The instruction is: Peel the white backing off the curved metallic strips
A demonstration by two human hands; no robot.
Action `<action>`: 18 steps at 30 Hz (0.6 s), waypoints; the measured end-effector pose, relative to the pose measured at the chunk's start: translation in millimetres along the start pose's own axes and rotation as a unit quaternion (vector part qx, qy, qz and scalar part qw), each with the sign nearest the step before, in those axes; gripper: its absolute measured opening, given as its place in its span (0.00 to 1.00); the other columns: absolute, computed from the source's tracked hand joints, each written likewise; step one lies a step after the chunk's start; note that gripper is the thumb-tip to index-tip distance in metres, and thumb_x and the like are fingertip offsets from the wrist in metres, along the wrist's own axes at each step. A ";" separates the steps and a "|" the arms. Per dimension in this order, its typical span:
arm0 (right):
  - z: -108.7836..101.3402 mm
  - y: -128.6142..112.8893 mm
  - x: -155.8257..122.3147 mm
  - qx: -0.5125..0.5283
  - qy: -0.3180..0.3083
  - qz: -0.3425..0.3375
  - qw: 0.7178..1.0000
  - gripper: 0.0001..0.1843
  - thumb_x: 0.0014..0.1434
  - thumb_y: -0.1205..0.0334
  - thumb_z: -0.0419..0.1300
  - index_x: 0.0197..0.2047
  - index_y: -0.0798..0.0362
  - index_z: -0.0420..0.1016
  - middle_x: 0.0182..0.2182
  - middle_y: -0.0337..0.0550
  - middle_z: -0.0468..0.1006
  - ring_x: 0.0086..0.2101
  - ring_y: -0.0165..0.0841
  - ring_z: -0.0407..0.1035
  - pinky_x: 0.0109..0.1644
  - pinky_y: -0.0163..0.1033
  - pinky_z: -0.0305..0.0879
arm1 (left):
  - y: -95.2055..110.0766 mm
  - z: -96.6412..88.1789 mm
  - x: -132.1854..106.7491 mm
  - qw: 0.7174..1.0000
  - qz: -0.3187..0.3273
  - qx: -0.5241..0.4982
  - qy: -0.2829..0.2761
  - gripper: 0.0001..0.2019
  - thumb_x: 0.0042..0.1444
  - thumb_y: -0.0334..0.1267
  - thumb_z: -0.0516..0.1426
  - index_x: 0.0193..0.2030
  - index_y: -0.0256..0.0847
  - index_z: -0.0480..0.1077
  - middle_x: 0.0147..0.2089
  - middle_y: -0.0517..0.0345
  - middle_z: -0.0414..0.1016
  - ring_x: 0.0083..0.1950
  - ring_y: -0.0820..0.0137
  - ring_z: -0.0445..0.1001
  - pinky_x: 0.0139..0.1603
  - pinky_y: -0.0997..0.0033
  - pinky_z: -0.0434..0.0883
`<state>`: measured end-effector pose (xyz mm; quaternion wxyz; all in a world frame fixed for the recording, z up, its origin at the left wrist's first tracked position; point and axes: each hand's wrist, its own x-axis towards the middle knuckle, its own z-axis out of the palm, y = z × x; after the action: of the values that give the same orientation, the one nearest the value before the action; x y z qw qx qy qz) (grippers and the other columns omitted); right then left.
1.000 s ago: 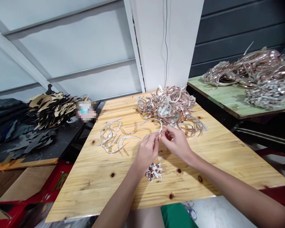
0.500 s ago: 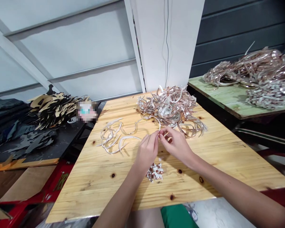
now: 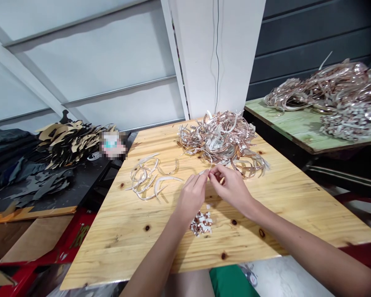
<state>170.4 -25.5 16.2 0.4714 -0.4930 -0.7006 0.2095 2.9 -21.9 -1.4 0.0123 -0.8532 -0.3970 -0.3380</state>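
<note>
Over the middle of the wooden table, my left hand (image 3: 193,191) and my right hand (image 3: 228,183) meet fingertip to fingertip. Both are closed in a pinch on a narrow shiny strip (image 3: 211,162), of which only a short end shows above the fingers. The fingers hide the rest of it. Just below my hands lies a small heap of cut white and copper-coloured bits (image 3: 201,223). Several curved, pale strips (image 3: 144,180) lie loose to the left of my left hand. Beyond my right hand is a tangled pile of rose-gold strips (image 3: 219,138).
The wooden table (image 3: 111,247) stands against a white wall. On the right, a greenish table (image 3: 292,126) bears a bigger strip pile (image 3: 334,90). Dark and tan cut pieces (image 3: 74,142) cover a black table at left. An open cardboard box (image 3: 34,239) is at lower left.
The long strip that arched from my fingers towards the left is no longer seen there; just a short end shows at my fingertips. My hands have hardly moved.
</note>
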 end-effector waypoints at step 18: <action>-1.7 2.8 2.4 -0.035 0.009 0.005 0.999 0.07 0.56 0.67 0.58 0.27 0.51 0.66 0.21 0.34 0.68 0.24 0.30 0.63 0.31 0.35 0.54 | 5.7 -5.6 3.7 0.999 -0.005 -0.035 -0.016 0.14 0.71 0.29 0.49 0.59 0.41 0.68 0.48 0.51 0.80 0.48 0.64 0.79 0.52 0.62 0.77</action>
<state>173.1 -22.5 15.9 0.4593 -0.5145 -0.7006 0.1832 5.3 -24.9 6.5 -0.0253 -0.8566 -0.3892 -0.3378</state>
